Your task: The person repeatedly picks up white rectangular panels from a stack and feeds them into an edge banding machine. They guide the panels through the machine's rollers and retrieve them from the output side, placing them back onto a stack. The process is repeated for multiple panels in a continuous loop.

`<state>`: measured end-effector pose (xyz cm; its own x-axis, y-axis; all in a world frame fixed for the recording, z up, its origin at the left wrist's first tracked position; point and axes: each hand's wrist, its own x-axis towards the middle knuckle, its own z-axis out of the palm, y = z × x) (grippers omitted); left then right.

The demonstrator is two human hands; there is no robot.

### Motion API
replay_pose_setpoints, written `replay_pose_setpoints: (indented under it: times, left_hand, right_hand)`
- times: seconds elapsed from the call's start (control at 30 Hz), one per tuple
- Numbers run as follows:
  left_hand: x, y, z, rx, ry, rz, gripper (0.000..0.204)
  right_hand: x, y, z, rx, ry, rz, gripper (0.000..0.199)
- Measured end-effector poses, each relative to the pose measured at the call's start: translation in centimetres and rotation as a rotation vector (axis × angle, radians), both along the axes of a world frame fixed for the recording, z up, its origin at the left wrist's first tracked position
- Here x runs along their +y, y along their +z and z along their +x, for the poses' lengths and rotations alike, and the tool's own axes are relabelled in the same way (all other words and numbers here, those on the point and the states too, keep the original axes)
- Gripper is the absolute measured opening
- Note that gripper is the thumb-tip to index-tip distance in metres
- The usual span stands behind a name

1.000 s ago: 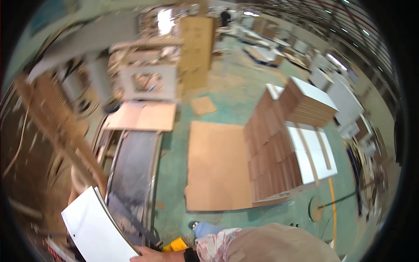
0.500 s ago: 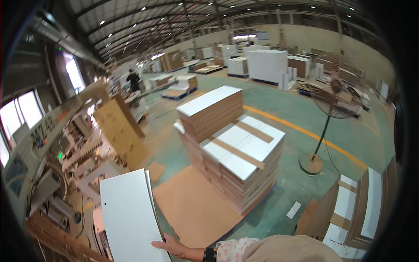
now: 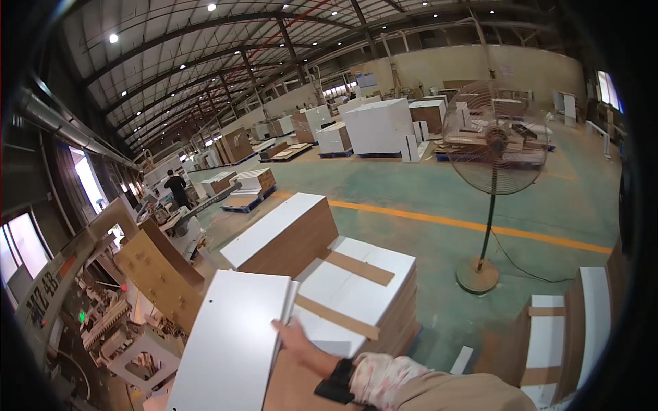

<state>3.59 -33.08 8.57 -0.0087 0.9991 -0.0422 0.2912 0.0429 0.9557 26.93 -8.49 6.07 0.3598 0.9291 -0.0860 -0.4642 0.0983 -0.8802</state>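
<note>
My right hand (image 3: 299,341) grips the right edge of a white panel (image 3: 226,342), fingers closed around it. A second panel edge shows just behind the first, so it seems to be a pair. The panel is tilted, with a small dark hole near its upper left corner. Beyond it stands a stack of white-topped boards with brown edges (image 3: 391,312), and two brown strips (image 3: 336,316) lie across the top. A higher pile of boards (image 3: 281,236) rests on the far left part of that stack. My left hand is out of view.
A drilling-type machine (image 3: 137,342) with a yellow-brown panel (image 3: 161,277) stands at left. To the right is a pedestal fan (image 3: 495,140) with a cable on the floor. More board stacks (image 3: 548,342) stand at lower right. A person (image 3: 176,188) in dark clothes is far left.
My right hand has carried the white panel up and to the right, from beside the machine to the near side of the board stack. The view has tilted upward.
</note>
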Motion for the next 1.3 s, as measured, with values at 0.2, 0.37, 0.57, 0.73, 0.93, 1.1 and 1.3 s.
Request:
replay_pose_setpoints:
  times: [0.2, 0.37, 0.57, 0.73, 0.93, 1.1, 1.3]
  left_hand:
    - [15.2, 1.1, 5.0, -0.47, 0.29, -0.122, 0.045]
    - [30.1, 5.2, 7.3, -0.625, 0.269, 0.049, 0.044]
    - [50.4, 7.2, 7.8, -0.619, 0.009, 0.108, 0.049]
    - [59.1, 6.5, 9.4, -0.51, -0.05, -0.008, 0.049]
    - [65.0, 3.4, 10.7, -0.375, 0.05, -0.106, 0.046]
    - [68.2, 0.0, 8.8, -0.267, 0.059, -0.165, 0.046]
    - [64.4, 0.9, 10.3, -0.262, -0.036, -0.193, 0.055]
  right_hand:
    - [13.8, -1.8, 18.6, -0.014, -0.357, 0.221, 0.041]
    - [20.9, 4.1, 29.1, 0.135, -0.28, 0.309, 0.039]
    - [29.3, 9.1, 37.3, -0.217, 0.019, 0.156, 0.034]
    - [34.9, 9.0, 39.9, -0.462, 0.014, 0.037, 0.036]
    - [39.5, 6.3, 41.6, -0.602, -0.002, -0.083, 0.044]
    - [41.5, 3.3, 43.4, -1.066, -0.004, -0.119, 0.059]
    - [41.1, -0.7, 45.0, -1.118, -0.142, 0.119, 0.075]
